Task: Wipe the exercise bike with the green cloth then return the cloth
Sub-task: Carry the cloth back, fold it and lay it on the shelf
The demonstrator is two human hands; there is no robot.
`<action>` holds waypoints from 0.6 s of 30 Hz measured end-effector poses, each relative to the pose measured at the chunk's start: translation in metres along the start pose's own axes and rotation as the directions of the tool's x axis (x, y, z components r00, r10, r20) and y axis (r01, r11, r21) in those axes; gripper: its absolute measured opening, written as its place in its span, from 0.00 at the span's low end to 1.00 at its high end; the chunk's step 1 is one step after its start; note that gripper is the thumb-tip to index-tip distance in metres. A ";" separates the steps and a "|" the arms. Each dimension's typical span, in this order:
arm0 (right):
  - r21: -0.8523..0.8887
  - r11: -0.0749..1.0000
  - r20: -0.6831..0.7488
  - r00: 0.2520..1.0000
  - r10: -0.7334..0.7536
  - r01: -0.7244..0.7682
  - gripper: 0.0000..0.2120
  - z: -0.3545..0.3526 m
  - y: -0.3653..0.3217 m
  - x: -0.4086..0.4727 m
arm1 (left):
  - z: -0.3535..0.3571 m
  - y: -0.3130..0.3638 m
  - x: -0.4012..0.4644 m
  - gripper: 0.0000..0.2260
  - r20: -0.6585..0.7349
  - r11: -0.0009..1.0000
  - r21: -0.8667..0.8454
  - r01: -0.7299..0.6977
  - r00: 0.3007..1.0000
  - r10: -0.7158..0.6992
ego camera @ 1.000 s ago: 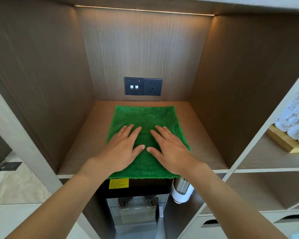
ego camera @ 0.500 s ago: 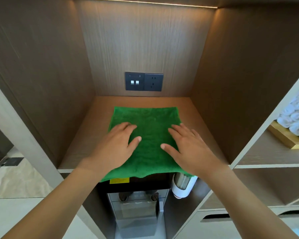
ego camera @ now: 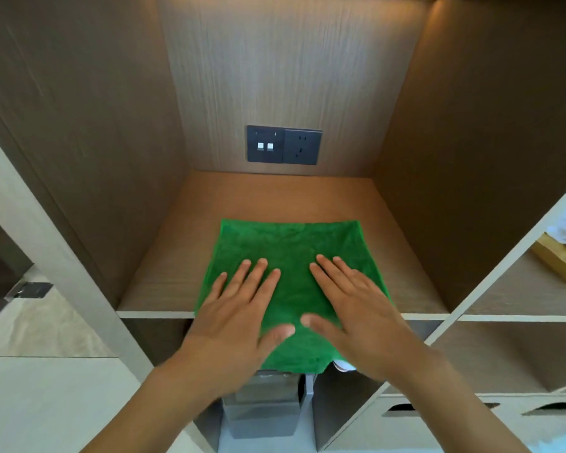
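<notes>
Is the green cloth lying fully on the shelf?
No, the green cloth overhangs the shelf front edge.

One view only, from a head-worn wide-angle camera, so no second view and no shared part. Placed above and just in front of a wooden shelf niche (ego camera: 275,197), facing forward and tilted down into it. Close enough for both forearms to enter from the bottom edge, with the left hand (ego camera: 236,318) and right hand (ego camera: 356,318) low in the centre of the frame, over a green cloth (ego camera: 291,243). Back wall with a dark socket panel (ego camera: 284,145) seen straight ahead, near the middle height. Side walls bent outward by the wide lens. Floor visible at lower left; neighbouring shelves (ego camera: 520,317) at right, cut by the frame edge.
</notes>
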State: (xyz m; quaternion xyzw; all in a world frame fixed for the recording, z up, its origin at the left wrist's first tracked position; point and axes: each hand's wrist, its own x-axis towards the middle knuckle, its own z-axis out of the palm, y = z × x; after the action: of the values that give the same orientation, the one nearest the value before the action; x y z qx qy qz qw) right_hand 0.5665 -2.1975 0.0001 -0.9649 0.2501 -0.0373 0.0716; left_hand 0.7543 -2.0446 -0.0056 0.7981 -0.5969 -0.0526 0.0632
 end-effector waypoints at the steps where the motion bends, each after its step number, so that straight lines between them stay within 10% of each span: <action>1: -0.003 1.000 -0.015 1.000 0.011 -0.011 0.43 0.003 0.000 -0.012 | 0.002 0.006 -0.009 0.39 0.001 1.000 0.006 -0.009 1.000 0.009; 8: -0.071 0.963 -0.158 0.956 0.246 -0.260 0.48 -0.002 0.006 -0.007 | 0.004 0.040 0.009 0.38 -0.005 1.000 0.015 -0.008 1.000 0.008; 18: -0.013 0.998 -0.216 0.974 -0.065 0.064 0.32 0.004 0.014 0.003 | 0.004 0.008 0.003 0.37 -0.039 0.999 0.028 -0.018 0.999 0.019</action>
State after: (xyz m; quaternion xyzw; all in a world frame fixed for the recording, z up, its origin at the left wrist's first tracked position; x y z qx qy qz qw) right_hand 0.5633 -2.2103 -0.0059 -0.9629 0.2250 -0.1434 0.0398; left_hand 0.7469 -2.0498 -0.0084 0.7941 -0.6037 -0.0280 0.0647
